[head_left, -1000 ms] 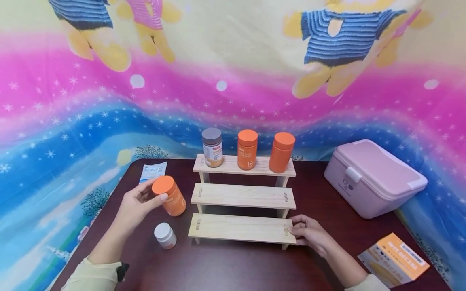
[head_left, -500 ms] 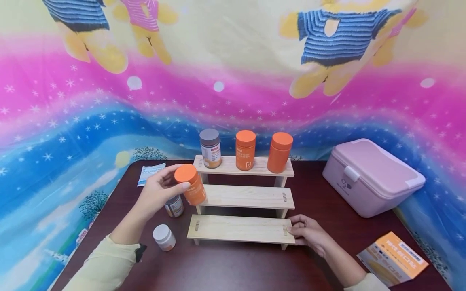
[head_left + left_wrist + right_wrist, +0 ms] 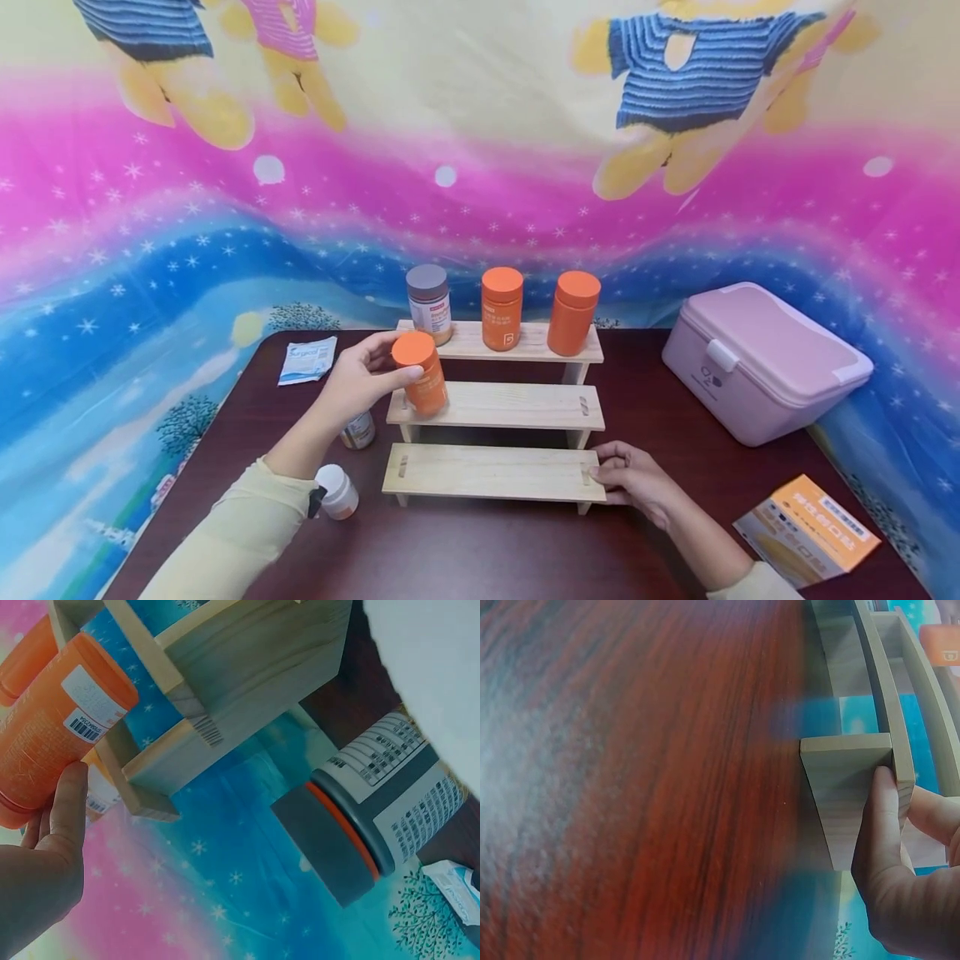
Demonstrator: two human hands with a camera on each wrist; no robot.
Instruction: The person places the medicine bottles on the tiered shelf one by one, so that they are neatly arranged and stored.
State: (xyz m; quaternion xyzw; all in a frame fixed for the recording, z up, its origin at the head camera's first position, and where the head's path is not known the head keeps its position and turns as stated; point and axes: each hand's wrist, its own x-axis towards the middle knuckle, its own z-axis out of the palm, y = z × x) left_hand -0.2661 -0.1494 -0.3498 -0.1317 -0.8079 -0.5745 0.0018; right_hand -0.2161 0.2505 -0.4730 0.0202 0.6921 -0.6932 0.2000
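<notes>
My left hand (image 3: 360, 383) holds an orange pill bottle (image 3: 427, 390) by its upper part, thumb on the near side. The bottle is slightly tilted at the left end of the middle step of a three-step wooden rack (image 3: 510, 406). In the left wrist view, the bottle's barcode label (image 3: 86, 712) faces the camera. My right hand (image 3: 641, 485) pinches the right end of the lowest step; the right wrist view shows one digit under the board (image 3: 902, 750). On the top step stand a grey-lidded bottle (image 3: 430, 307) and two orange bottles (image 3: 502, 308).
Left of the rack stand a grey-lidded jar (image 3: 358, 432), partly behind the left wrist, and a small white bottle (image 3: 337, 492). A surgical packet (image 3: 307, 361) lies farther back. To the right are a pink lidded box (image 3: 765, 362) and an orange carton (image 3: 810, 531).
My left hand has carried the orange bottle from the table left of the rack, up and rightward to the middle step. The grey-lidded jar behind it came into sight. The right hand kept its grip.
</notes>
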